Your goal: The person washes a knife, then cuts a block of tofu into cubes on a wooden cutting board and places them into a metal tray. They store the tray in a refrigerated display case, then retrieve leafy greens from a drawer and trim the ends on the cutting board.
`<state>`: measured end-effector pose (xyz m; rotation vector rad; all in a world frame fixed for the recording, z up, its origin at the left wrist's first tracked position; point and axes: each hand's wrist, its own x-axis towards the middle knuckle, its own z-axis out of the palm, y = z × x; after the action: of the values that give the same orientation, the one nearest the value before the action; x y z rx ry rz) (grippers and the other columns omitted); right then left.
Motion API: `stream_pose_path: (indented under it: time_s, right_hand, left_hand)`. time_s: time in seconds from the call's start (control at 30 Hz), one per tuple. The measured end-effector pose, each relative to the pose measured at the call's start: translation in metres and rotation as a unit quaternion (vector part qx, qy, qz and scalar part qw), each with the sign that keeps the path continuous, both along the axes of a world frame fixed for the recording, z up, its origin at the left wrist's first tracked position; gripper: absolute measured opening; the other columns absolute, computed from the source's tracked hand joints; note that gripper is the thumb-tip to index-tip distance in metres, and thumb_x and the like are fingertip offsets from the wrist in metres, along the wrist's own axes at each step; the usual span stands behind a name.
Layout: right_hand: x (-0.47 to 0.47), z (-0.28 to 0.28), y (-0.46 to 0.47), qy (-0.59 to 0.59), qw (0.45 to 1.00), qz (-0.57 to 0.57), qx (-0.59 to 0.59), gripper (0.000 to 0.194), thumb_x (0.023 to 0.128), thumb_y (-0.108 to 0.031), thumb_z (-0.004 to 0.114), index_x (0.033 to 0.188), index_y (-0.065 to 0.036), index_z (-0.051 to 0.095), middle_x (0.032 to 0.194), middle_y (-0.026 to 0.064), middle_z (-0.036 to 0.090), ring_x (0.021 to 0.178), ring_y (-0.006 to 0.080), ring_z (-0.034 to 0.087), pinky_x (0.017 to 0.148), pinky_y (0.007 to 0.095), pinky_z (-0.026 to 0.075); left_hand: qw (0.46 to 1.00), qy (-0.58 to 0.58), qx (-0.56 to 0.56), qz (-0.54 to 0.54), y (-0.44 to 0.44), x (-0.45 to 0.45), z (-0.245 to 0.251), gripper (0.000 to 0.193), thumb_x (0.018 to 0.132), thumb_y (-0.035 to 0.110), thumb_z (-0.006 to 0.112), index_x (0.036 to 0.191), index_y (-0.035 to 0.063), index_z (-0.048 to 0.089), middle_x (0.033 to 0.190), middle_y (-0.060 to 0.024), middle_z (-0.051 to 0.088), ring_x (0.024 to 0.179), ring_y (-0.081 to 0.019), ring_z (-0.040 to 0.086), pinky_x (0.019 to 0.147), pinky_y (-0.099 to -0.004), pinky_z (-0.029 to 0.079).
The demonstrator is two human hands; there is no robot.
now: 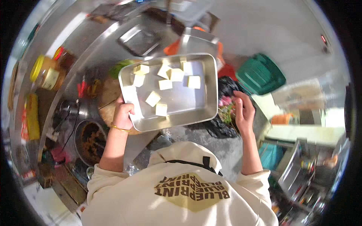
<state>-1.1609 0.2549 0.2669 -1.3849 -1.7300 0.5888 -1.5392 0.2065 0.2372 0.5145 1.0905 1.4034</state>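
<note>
My left hand [123, 115] grips the left rim of a rectangular stainless steel tray [183, 99], its thumb over the edge. Several pale yellow cubes [177, 75], whose food kind I cannot tell, lie spread on the tray's bottom. The tray is held up in front of me, above a round wooden chopping board [109, 113] that it partly hides. To the right of the tray is my right hand [244, 113], fingers a little bent and apart, holding nothing. Behind it is a black plastic bag [223, 130] with pink and green scraps.
A green plastic lid or bin [261, 74] stands at the right. At the left are a pan of dark food [92, 141] and a yellow-lidded jar [45, 73] on a shelf. Beyond the tray lie an empty metal tray [140, 41] and a metal container [199, 42].
</note>
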Motion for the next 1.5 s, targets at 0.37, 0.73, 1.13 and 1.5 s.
stream_pose_path:
  time_s: [0.37, 0.73, 1.13, 1.5]
  right_hand:
    - [0.21, -0.021, -0.203, 0.25, 0.94, -0.192, -0.127, 0.043, 0.094, -0.023, 0.041, 0.131, -0.001, 0.034, 0.116, 0.0073, 0.051, 0.104, 0.0139, 0.047, 0.09, 0.0279, 0.038]
    - [0.402, -0.013, -0.364, 0.285, 0.86, -0.423, -0.024, 0.039, 0.089, -0.007, 0.039, 0.126, 0.004, 0.039, 0.114, 0.0128, 0.053, 0.104, 0.0176, 0.048, 0.09, 0.0279, 0.037]
    - [0.603, -0.033, -0.34, 0.282, 0.797, -0.534, -0.007, 0.038, 0.089, -0.005, 0.037, 0.126, 0.004, 0.04, 0.116, 0.0119, 0.052, 0.105, 0.0175, 0.048, 0.092, 0.0283, 0.036]
    - [0.816, -0.05, -0.253, 0.454, 0.733, -0.505, 0.05, 0.051, 0.093, -0.038, 0.037, 0.121, 0.004, 0.046, 0.108, 0.0072, 0.056, 0.092, 0.0131, 0.053, 0.076, 0.0238, 0.042]
  left_hand:
    - [0.925, -0.005, -0.032, -0.38, 0.004, 0.329, 0.047, 0.05, 0.062, -0.005, 0.045, 0.111, -0.0001, 0.051, 0.091, -0.0059, 0.057, 0.079, -0.0154, 0.057, 0.068, -0.0261, 0.048]
    - [0.797, -0.11, -0.119, -0.581, -0.06, 0.609, 0.029, 0.041, 0.075, 0.007, 0.052, 0.115, 0.0, 0.049, 0.104, -0.0126, 0.059, 0.093, -0.0224, 0.06, 0.081, -0.0337, 0.05]
    - [0.691, -0.158, -0.191, -0.679, -0.007, 0.87, -0.028, 0.04, 0.079, 0.025, 0.052, 0.105, -0.004, 0.057, 0.1, -0.015, 0.063, 0.089, -0.026, 0.062, 0.08, -0.0355, 0.05]
    - [0.679, -0.077, -0.222, -0.695, 0.122, 1.114, -0.01, 0.038, 0.072, 0.019, 0.048, 0.098, -0.0067, 0.059, 0.091, -0.0174, 0.064, 0.077, -0.027, 0.064, 0.075, -0.0355, 0.051]
